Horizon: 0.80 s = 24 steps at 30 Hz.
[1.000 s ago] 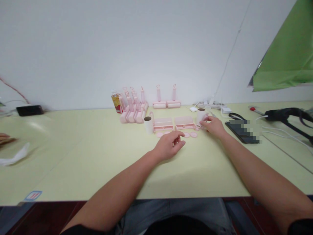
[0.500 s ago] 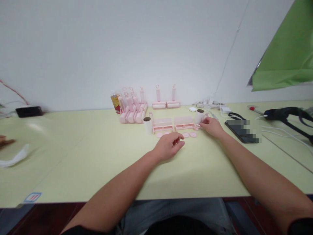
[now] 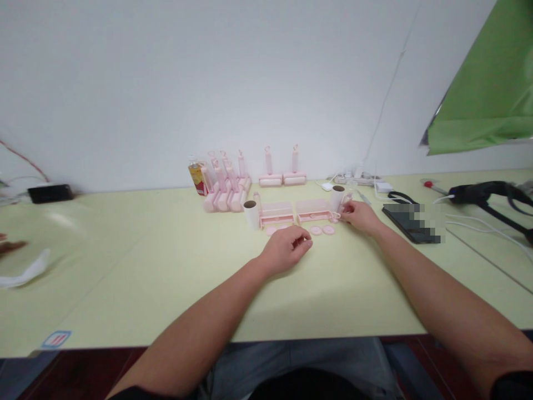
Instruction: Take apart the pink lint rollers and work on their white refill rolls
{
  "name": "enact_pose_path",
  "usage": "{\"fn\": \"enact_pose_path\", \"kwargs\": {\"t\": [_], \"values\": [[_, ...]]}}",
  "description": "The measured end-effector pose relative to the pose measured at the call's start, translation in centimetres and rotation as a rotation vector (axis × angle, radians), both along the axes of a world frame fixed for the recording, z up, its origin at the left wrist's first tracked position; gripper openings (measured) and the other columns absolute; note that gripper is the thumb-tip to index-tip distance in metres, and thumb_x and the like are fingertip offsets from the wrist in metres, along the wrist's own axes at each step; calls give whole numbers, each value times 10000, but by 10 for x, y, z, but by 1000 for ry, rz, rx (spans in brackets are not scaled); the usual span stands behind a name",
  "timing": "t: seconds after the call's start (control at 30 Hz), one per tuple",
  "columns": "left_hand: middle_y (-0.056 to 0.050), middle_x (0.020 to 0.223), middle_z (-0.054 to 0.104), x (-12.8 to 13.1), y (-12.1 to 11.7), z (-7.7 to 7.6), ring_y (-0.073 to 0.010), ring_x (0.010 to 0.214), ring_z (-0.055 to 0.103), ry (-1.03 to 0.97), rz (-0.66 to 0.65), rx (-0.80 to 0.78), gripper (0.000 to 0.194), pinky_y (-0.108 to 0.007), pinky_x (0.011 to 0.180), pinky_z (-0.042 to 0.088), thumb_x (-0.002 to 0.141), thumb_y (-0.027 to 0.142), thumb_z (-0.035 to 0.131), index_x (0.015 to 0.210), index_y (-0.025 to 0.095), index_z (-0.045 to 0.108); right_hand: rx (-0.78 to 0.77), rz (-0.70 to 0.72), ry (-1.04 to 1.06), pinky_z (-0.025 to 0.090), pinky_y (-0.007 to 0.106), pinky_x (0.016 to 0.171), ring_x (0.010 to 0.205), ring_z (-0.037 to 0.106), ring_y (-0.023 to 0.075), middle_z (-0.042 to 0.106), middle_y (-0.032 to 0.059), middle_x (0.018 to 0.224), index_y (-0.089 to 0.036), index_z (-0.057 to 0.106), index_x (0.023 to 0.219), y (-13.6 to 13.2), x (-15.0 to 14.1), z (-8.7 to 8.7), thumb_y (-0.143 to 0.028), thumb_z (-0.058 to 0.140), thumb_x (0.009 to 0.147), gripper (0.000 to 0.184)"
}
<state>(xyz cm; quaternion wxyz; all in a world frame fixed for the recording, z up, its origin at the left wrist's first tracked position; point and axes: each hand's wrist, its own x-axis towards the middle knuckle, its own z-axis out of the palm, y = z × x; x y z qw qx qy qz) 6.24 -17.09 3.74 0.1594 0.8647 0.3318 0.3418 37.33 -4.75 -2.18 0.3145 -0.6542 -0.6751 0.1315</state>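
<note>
My right hand (image 3: 360, 218) is closed, its fingertips pinching a pale pink lint roller handle (image 3: 348, 196) at the right of the row of parts. Just left of that handle stands a white paper roll (image 3: 337, 200) with a brown core. My left hand (image 3: 287, 248) lies on the table, fingers loosely curled with nothing visible in them. Beyond it are two pink lint roller cases with clear lids, the left case (image 3: 277, 220) and the right case (image 3: 314, 215). Flat pink discs (image 3: 316, 230) lie close to its fingertips. A second white roll (image 3: 251, 215) stands at the left.
Several assembled pink lint rollers (image 3: 225, 194) stand back left beside a drink bottle (image 3: 197, 176); two more (image 3: 295, 178) stand against the wall. At right lie a dark phone (image 3: 410, 225), cables and a black strapped device (image 3: 478, 194). Another person's hand (image 3: 10, 244) shows at far left.
The right-hand white roll has shifted slightly left, and my right fingers stay at the pink handle. My left hand's thumb and fingers have drawn a little closer together.
</note>
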Motion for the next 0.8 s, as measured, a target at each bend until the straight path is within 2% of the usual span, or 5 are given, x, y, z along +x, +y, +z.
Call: {"fn": "enact_pose_path", "kwargs": {"t": [0.23,0.47,0.53,0.63,0.8], "values": [[-10,722,623,-8,1,7,-108,636,521,-113,122,104,169,-239,612,402,914,296,557,853,172,654,-47,21,55,413,279,625,712,618,207,718,67,791,-165,708,878,-5,-2,6,-282,716,673,236],[19,646,544,-60,27,36,-108,578,494,-405,623,313,212,-237,590,400,910,371,549,872,176,622,-62,48,75,408,281,609,673,612,206,701,56,709,-165,698,783,-5,-4,6,-257,659,674,148],[15,686,555,-79,39,41,-121,597,515,-384,755,253,254,-246,613,421,911,405,528,1001,178,597,-72,58,90,402,281,591,642,605,200,694,49,684,-164,693,772,-6,-5,6,-240,649,663,140],[-80,988,652,-102,55,39,-196,828,628,-157,876,45,606,-301,741,475,826,572,608,1257,161,500,-91,75,122,403,280,570,608,603,194,690,40,665,-165,701,807,-10,-7,7,-211,634,650,177],[-232,1342,575,-120,67,15,-362,1168,605,171,861,-329,999,-401,911,462,688,739,664,1415,127,356,-116,100,171,416,277,555,599,611,196,687,27,658,-173,712,907,-15,-11,10,-183,637,626,290]]}}
